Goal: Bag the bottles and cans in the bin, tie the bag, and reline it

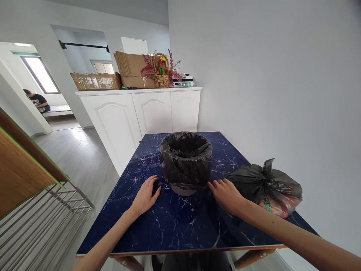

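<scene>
A small bin (pixel 184 190) lined with a black bag (pixel 185 158) stands in the middle of a dark blue marbled table (pixel 169 226). My left hand (pixel 146 195) lies flat on the table just left of the bin's base, fingers stretched out and close together. My right hand (pixel 227 194) rests on the table at the bin's right side, fingertips touching the hanging edge of the liner, fingers spread. A tied black bag full of rubbish (pixel 266 188) sits beside my right wrist, at the table's right edge.
A white wall runs along the table's right side. Behind stands a white cabinet (pixel 141 113) carrying cardboard boxes (pixel 96 81) and a flower basket (pixel 162 73). A metal rack (pixel 42 218) and a wooden panel are at the left. A person (pixel 36 101) sits in the far room.
</scene>
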A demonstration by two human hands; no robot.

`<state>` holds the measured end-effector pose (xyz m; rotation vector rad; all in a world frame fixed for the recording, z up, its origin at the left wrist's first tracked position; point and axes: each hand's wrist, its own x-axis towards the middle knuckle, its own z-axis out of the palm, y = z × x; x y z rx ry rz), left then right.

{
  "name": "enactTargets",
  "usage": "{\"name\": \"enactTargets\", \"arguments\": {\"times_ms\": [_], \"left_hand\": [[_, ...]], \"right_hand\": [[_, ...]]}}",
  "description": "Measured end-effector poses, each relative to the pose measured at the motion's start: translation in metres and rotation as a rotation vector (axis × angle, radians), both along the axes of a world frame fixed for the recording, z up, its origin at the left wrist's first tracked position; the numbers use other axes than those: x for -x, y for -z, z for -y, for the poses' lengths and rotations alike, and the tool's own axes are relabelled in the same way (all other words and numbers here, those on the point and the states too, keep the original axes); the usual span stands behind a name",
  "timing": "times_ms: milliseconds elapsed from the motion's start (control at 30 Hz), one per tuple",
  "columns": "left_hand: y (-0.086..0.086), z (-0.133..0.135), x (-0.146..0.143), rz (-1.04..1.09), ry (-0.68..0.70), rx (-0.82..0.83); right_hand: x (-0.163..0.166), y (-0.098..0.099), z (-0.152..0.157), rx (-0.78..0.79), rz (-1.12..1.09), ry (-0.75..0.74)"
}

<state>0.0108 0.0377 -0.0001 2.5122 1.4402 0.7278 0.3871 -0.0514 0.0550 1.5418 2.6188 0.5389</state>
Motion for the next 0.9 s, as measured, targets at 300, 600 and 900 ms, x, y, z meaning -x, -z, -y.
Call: {"name": "enactTargets", "arguments": {"times_ms": [300,600,900], "left_hand": [[0.001,0.001,-0.003,-0.006,0.001,-0.034],[0.004,0.002,-0.001,-0.014,0.006,-0.065],[0.009,-0.001,0.000,-0.016,0.007,-0.099]], "right_hand": [[0.054,-0.042,0.034,0.138,-0.264,-0.095],[0.058,-0.015,0.037,0.188,-0.086,-0.187],[0.056,-0.121,0.009,-0.461,-0.516,-0.366]]}}
